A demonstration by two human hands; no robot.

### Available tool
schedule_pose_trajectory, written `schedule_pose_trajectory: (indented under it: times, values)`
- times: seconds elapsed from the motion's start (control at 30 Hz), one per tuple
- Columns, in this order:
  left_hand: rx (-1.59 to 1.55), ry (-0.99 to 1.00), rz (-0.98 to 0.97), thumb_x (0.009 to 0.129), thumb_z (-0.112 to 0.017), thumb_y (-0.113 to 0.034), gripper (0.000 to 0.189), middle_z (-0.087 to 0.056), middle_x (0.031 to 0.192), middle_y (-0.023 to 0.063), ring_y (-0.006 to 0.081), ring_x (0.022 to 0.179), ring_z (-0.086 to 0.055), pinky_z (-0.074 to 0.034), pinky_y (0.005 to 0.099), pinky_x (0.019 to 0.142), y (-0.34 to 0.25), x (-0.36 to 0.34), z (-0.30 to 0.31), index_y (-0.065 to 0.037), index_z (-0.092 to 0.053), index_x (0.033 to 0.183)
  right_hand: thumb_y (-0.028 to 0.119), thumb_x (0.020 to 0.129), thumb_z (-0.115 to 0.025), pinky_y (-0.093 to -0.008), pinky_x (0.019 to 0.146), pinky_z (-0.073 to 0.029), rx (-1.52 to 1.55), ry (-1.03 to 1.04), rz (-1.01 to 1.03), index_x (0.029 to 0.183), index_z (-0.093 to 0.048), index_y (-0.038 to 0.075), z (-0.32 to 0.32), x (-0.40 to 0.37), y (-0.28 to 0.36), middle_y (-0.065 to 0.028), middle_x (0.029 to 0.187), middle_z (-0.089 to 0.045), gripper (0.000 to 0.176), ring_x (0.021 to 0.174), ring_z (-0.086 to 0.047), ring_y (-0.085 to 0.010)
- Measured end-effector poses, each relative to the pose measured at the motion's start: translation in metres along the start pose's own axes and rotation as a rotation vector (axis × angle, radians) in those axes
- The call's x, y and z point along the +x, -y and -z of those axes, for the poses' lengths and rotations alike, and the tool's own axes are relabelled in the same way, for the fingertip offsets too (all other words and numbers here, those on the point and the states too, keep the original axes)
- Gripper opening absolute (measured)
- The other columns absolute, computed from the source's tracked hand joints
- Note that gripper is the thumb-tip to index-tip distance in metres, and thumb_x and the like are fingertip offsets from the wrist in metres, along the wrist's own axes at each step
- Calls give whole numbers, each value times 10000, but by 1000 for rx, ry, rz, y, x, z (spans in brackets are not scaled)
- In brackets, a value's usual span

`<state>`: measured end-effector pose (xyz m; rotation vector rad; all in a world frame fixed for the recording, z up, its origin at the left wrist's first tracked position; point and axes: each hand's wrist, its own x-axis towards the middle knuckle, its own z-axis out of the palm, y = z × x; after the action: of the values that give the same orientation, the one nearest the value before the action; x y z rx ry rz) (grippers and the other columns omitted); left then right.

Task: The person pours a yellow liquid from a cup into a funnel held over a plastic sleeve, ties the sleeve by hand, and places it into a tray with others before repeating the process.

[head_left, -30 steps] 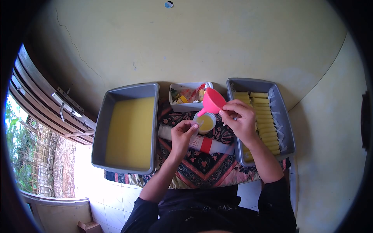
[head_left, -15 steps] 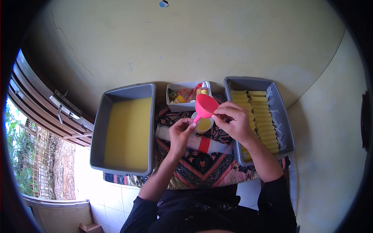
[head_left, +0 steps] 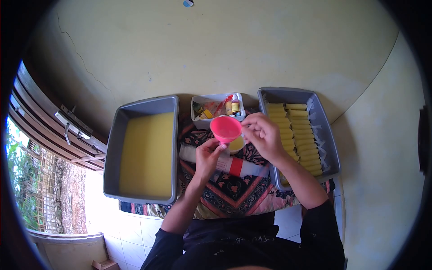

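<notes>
A pink funnel (head_left: 226, 128) stands in front of me, its wide mouth up and tilted toward me. My left hand (head_left: 209, 155) grips it low, around the spout. Beside the rim on the right is my right hand (head_left: 264, 136), fingers curled together; what they pinch, if anything, I cannot make out. Beneath the hands, partly hidden, sits a white cup (head_left: 243, 145) with yellow contents. A roll of clear plastic with a red band (head_left: 236, 167) lies on the patterned cloth below them.
To the left is a grey tub (head_left: 112, 157) with a flat yellow layer. On the right, another grey tub (head_left: 330, 148) holds rows of yellow wrapped sticks. A white box (head_left: 208, 124) with small bottles stands behind, against the wall. A shuttered window (head_left: 63, 135) is at far left.
The funnel has swung more upright and moved slightly left, its mouth now facing up toward me. My right hand's fingers have curled in and shifted off the rim's lower edge.
</notes>
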<state>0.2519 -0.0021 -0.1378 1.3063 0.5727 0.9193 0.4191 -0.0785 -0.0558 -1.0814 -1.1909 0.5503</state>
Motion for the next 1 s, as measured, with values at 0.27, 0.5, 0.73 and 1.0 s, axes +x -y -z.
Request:
schedule_pose_trajectory:
  times: [0.27, 0.5, 0.73, 1.0]
  values:
    - [-91, -63, -11, 864, -645, -31, 243, -671, 987, 80, 125, 931, -619, -467, 255, 848, 1, -10, 15, 34, -615, 1096, 267, 817, -691, -357, 548, -481, -779, 156, -281, 835, -564, -17, 18, 5, -52, -160, 611, -611, 311, 593, -640, -268]
    - [-354, -35, 23, 927, -580, -116, 256, -666, 995, 79, 139, 915, -617, -449, 269, 873, 7, -14, 13, 33, -601, 1134, 356, 859, -671, -300, 612, -530, 190, 172, -445, 1155, -517, -19, 10, 8, -40, -153, 980, -644, 502, 736, -643, -199]
    - [-246, -3, 127, 927, -587, -126, 218, -669, 987, 65, 115, 912, -599, -453, 265, 854, 3, -20, 11, 23, -646, 1075, 191, 806, -735, -277, 753, -524, -343, 372, 110, 1190, -568, 9, -6, 2, 3, -101, 1028, -627, 457, 875, -627, -193]
    - [-215, 98, 89, 890, -643, -123, 231, -676, 967, 56, 101, 883, -602, -464, 242, 811, -10, -10, 12, 23, -651, 1068, 84, 789, -717, -306, 670, -517, -448, 320, 358, 934, -642, -8, 2, 4, -2, -97, 892, -643, 186, 771, -649, -222]
